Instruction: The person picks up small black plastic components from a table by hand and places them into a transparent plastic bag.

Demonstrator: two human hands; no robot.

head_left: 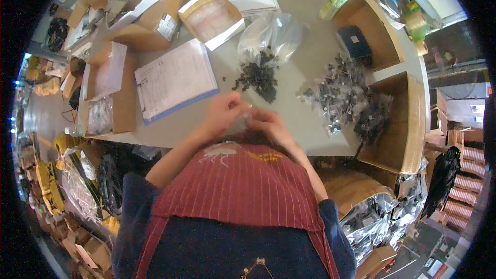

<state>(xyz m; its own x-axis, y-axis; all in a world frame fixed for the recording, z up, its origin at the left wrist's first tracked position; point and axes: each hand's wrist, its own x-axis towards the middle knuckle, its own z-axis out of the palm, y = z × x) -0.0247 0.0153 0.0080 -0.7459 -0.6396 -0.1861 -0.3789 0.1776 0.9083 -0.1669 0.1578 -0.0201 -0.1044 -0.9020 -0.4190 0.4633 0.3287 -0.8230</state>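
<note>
Close to the table's front edge, my two hands are almost together. My left hand (226,113) is closed in a pinch on what looks like a small clear plastic bag (242,121). From the other side my right hand (267,125), slightly blurred, has its fingers curled at the same bag. What lies inside the bag cannot be made out. Just beyond my hands is a loose pile of small black parts (260,80), spilling from a larger clear bag (271,36). Farther right lies a heap of small clear bags with dark parts in them (341,90).
Left of the pile lies a clipboard with printed sheets (177,78). Open cardboard boxes (109,93) stand at the left, and a white-edged box (212,18) farther back. Cardboard boxes (398,124) border the right side. A bottle (336,1) stands at the back right.
</note>
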